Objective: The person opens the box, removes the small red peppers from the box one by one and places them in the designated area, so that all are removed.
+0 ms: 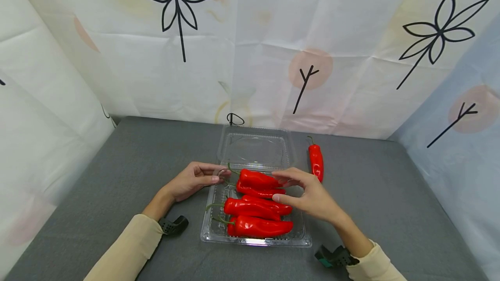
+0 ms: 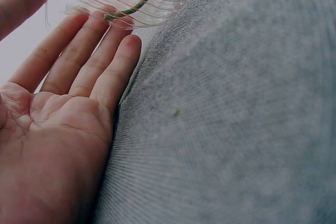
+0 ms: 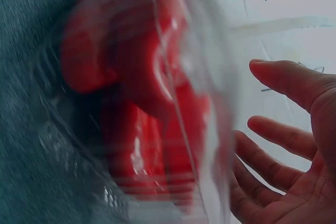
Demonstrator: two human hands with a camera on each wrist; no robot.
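Note:
Several red peppers (image 1: 259,227) lie crosswise in a clear plastic clamshell box (image 1: 255,242), their green stems toward the left. My left hand (image 1: 189,181) is at the box's back left side; in the left wrist view its straight fingertips (image 2: 123,51) meet the ribbed clear wall, beside a pepper stem (image 2: 134,9). Over the right side of the box is my right hand (image 1: 308,192), its fingers by the tip of the rearmost pepper (image 1: 258,179). The right wrist view shows that hand (image 3: 289,171) with spread fingers and the box blurred beside it.
The clear lid (image 1: 255,148) lies folded back behind the box. Another red pepper (image 1: 317,159) rests on the grey tabletop (image 1: 156,151), to the right of the lid and behind my right hand. Patterned white cloth (image 1: 265,55) hangs along the back and sides.

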